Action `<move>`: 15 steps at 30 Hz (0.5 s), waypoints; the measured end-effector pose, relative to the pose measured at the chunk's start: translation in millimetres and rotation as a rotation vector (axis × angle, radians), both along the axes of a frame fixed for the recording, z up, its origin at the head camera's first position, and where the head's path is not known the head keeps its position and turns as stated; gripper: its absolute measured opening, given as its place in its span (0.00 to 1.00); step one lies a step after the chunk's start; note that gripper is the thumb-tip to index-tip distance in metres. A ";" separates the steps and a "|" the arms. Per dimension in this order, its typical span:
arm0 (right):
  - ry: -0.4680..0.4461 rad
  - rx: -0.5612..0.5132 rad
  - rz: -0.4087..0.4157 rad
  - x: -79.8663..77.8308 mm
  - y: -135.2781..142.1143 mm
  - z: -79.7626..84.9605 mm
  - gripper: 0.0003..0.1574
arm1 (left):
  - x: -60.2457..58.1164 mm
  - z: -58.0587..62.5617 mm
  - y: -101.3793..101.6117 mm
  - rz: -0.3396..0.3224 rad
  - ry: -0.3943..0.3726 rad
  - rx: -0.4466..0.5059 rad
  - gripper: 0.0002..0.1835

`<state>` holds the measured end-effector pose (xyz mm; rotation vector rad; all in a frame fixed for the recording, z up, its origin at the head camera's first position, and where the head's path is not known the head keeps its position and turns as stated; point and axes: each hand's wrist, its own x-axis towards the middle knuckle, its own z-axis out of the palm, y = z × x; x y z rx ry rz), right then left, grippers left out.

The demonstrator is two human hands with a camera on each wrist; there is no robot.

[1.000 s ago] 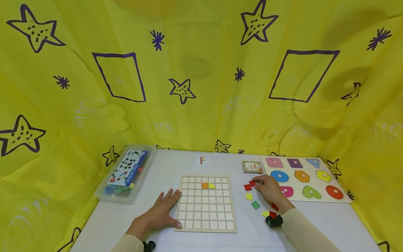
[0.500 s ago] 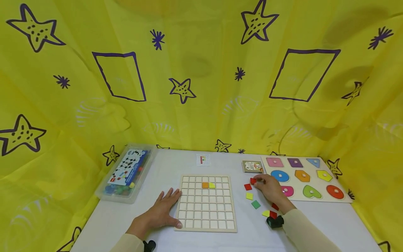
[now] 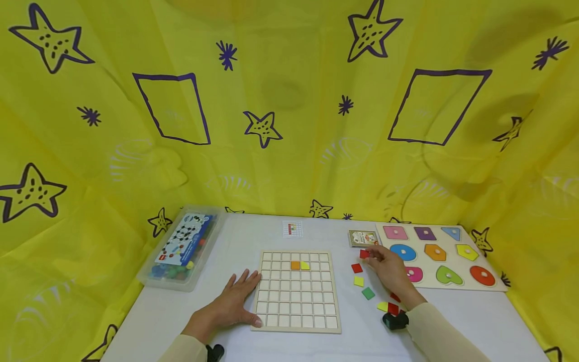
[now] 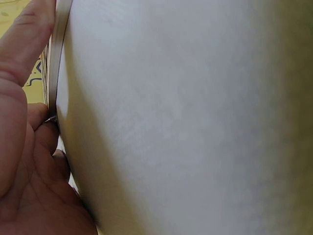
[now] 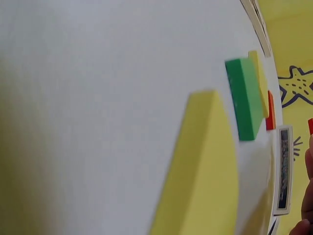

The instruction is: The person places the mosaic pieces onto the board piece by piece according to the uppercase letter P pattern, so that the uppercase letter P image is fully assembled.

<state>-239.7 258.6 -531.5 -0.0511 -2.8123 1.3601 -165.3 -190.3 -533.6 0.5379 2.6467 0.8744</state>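
Observation:
My left hand (image 3: 230, 304) lies with spread fingers along the left edge of a wooden grid board (image 3: 296, 295), its thumb on the near left corner. An orange square tile (image 3: 295, 265) and a yellow tile with one cut corner (image 3: 305, 266) sit side by side in the board's second row. Right of the board, my right hand (image 3: 390, 271) pinches a red tile (image 3: 364, 254) between thumb and fingers. Close by lie another red tile (image 3: 357, 268), a yellow tile (image 3: 359, 281) and a green tile (image 5: 244, 98). Nearer the wrist, a yellow piece (image 5: 200, 171) looms large in the right wrist view.
A small pattern card (image 3: 292, 229) lies behind the board. A small box (image 3: 363, 238) stands at back right, beside a shape puzzle (image 3: 422, 241) with knobbed pieces. At left is a clear plastic case (image 3: 181, 251). Yellow patterned cloth (image 3: 289, 166) surrounds the table.
My right hand has drawn slightly away from the table's near side with the red tile, which is now apart from the other red tile. My left hand has stayed in place.

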 end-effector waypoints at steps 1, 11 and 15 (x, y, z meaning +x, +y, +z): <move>0.002 -0.012 -0.004 0.5 -1.8 0.8 0.21 | 0.2 -0.1 -0.1 -0.001 0.000 0.001 0.68; -0.032 -0.152 -0.028 6.4 -28.6 5.6 0.23 | 1.0 0.3 0.0 0.000 0.000 -0.002 0.68; 0.036 -0.159 -0.034 7.8 -43.2 6.9 0.21 | 0.1 0.2 0.2 0.000 -0.006 -0.002 0.68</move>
